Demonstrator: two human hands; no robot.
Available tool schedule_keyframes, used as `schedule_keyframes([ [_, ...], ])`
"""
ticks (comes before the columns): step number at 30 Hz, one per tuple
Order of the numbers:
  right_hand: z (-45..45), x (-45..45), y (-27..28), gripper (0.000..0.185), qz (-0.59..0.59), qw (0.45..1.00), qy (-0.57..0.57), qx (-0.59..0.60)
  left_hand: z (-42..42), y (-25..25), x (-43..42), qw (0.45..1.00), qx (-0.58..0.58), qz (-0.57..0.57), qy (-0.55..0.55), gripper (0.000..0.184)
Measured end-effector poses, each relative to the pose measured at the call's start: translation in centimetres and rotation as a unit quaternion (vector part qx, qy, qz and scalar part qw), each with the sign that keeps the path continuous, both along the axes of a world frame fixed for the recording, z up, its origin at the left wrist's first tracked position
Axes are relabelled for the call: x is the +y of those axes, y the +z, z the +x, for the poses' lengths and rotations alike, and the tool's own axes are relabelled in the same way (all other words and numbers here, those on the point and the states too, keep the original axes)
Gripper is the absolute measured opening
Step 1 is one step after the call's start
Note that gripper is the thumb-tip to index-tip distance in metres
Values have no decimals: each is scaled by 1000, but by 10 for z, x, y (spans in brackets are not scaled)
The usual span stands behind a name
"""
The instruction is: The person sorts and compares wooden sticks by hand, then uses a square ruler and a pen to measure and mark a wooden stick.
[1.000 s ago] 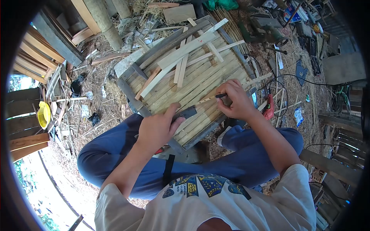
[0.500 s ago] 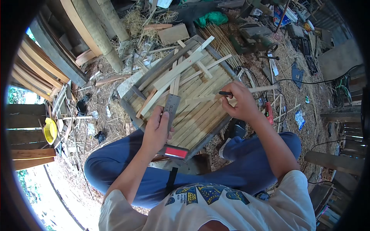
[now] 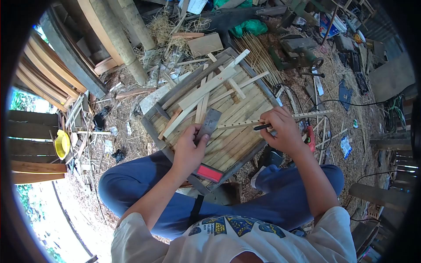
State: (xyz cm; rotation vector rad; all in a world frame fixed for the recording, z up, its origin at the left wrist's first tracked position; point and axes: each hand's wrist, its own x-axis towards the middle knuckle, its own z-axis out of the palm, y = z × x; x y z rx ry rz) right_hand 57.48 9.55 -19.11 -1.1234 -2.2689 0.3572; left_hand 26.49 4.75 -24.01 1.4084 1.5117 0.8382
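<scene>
My left hand [image 3: 191,148] is closed around the grey metal blade of what looks like a try square [image 3: 212,119]. Its red-faced stock [image 3: 209,173] shows below the hand, near the worktop's front corner. My right hand [image 3: 280,128] pinches a thin pale wooden strip [image 3: 315,114] with a row of dark marks or holes along it. A black pen [image 3: 262,127] also sits in those fingers, pointing left. The strip's left end lies just right of the blade, above the slatted wooden worktop [image 3: 228,151]; whether they touch I cannot tell.
Several loose wooden pieces [image 3: 206,90] lie across the worktop's far left half. A red and black tool [image 3: 310,138] lies on the right, near a black cable [image 3: 351,105]. A yellow bowl [image 3: 62,144] stands at the left. Wood scraps and shavings cover the ground.
The view has shifted slightly. My left hand has moved right with the square, its blade now more tilted. The strip, blurred before, is now sharp with its marks visible, and the pen's tip points lower.
</scene>
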Motion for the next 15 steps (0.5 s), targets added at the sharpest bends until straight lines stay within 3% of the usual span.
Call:
schedule_keyframes([
  [6, 0, -2, -3, 22, -2, 1000, -21, 5, 15, 26, -2, 992, 90, 90, -4, 35],
  [9, 2, -2, -3, 21, -10, 999, -37, 5, 9, 28, 2, 972, 166, 154, -67, 35],
  [15, 1, 3, -9, 19, -26, 998, -53, 5, 5, 40, 8, 973, 175, 134, -70, 25],
])
